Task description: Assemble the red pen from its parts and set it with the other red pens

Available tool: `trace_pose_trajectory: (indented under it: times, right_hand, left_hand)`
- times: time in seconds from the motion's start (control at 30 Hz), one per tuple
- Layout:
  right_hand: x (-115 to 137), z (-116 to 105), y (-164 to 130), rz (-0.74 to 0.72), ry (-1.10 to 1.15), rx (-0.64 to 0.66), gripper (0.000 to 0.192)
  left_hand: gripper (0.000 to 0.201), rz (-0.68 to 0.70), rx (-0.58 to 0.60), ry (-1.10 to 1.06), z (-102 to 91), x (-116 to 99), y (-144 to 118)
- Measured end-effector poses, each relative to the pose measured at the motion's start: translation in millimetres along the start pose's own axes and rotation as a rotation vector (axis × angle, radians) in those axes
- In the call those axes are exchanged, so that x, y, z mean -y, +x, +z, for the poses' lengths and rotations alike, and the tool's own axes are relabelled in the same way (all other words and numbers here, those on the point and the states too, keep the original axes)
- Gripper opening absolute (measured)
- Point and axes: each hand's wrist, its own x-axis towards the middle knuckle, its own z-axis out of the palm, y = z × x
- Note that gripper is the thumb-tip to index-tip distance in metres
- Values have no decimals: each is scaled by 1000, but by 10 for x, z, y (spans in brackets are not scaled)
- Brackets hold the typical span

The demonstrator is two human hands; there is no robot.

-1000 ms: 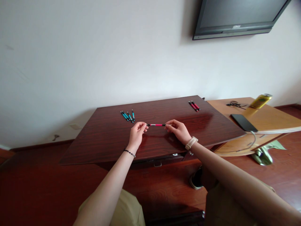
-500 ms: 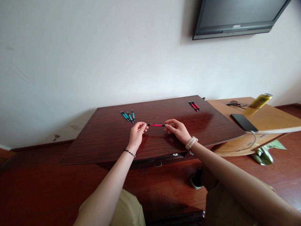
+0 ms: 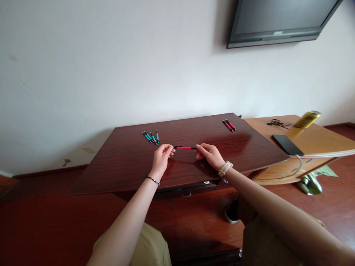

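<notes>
A pink pen [image 3: 184,147] with black ends is stretched level between my two hands, above the dark wooden desk [image 3: 127,170]. My left hand [image 3: 162,157] pinches its left end. On the opposite end, the thumb and fingers of my right hand [image 3: 210,155] are closed round the black part. Several teal pens [image 3: 151,137] lie in a loose group beyond my left hand. Two more pink pens [image 3: 229,125] rest side by side near the desk's far right corner.
To the right stands a lighter wooden cabinet [image 3: 330,138] bearing a black phone [image 3: 287,144] with a cable, a coiled black cord [image 3: 277,123] and a tilted yellow can [image 3: 307,120]. A television [image 3: 283,22] hangs on the wall above. A drawer handle [image 3: 186,193] shows under the desk's front edge.
The fingers of my right hand have drawn in round the pen's right end, having been more spread before. My left hand and the pens on the desk stay put.
</notes>
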Motion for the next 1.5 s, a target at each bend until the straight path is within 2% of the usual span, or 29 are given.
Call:
trace_pose_trajectory:
  times: [0.17,0.23,0.33,0.47,0.53,0.63,0.8,0.9,1.07,1.27,1.37,1.5]
  right_hand:
    - [22,-1,-7,-28,50,-56,44]
    - [20,-3,-8,-20,28,-38,40]
    - [7,-5,-6,-15,5,-20,42]
    - [-8,-9,0,-44,19,-72,43]
    - [-10,-12,3,-36,4,-50,40]
    - [-10,-12,8,-16,-14,-13,48]
    - [-17,-9,4,-36,33,-55,44]
    - [1,-10,-10,-21,21,-37,42]
    - [45,-12,-22,-15,-35,5,57]
    - [30,-16,-15,9,-38,35,61]
    - [31,-31,-11,-2,6,54,58]
    - [66,-41,-18,27,228,51,45]
  left_hand:
    - [30,1,2,-4,-3,-2,-3]
    - [29,-1,-1,-7,-3,-10,-3]
    - [29,-4,-1,-15,-3,-15,-4]
    - [30,-1,3,-17,-4,-13,-5]
    - [30,-6,-2,-20,-2,-22,-8]
    - [30,-16,-15,-26,4,-50,-16]
    - [33,-13,-1,-34,4,-71,-22]
    - [34,-7,-3,-38,-3,-58,-17]
    - [35,-4,16,-47,-6,-68,-24]
    - [34,-19,24,-96,-10,-127,-41]
    - [34,-77,53,-278,-20,-153,-42]
    - [35,-199,251,-714,-10,-209,-77]
